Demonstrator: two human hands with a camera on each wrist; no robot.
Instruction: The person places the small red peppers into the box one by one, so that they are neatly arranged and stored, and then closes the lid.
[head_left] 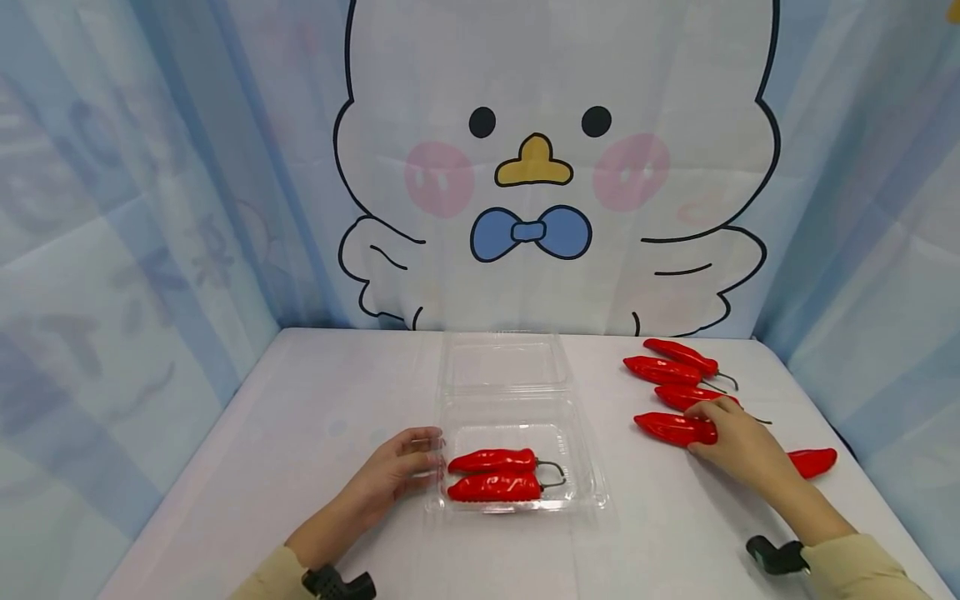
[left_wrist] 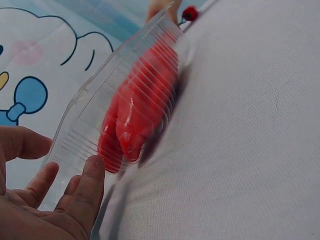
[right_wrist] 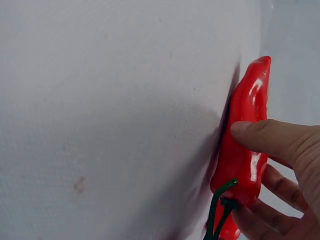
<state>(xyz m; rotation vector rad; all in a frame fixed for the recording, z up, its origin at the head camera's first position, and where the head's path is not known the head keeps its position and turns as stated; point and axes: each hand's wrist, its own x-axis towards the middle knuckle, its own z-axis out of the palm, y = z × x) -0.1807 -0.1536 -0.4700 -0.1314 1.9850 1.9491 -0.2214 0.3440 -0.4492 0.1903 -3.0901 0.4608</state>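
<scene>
A clear plastic clamshell box (head_left: 592, 467) lies with its lid (head_left: 504, 362) folded back. Two red chili peppers (head_left: 495, 487) lie side by side in its base, stems to the right. My left hand (head_left: 401, 467) touches the box's left side with fairly straight fingers; the left wrist view shows its fingertips (left_wrist: 94, 167) against the ribbed wall. On the right, my right hand (head_left: 738, 442) grips another red chili pepper (head_left: 671, 427), thumb on one side and fingers on the other. That pepper (right_wrist: 245, 120) is low by the white surface; contact with it is unclear.
Beyond the right hand lie more chili peppers (head_left: 663, 371), close together. One more chili pepper (head_left: 813, 461) is partly hidden behind the right forearm. The white table (head_left: 315, 383) ends at a curtain (head_left: 562, 292) with a cartoon bird; curtains also stand at both sides.
</scene>
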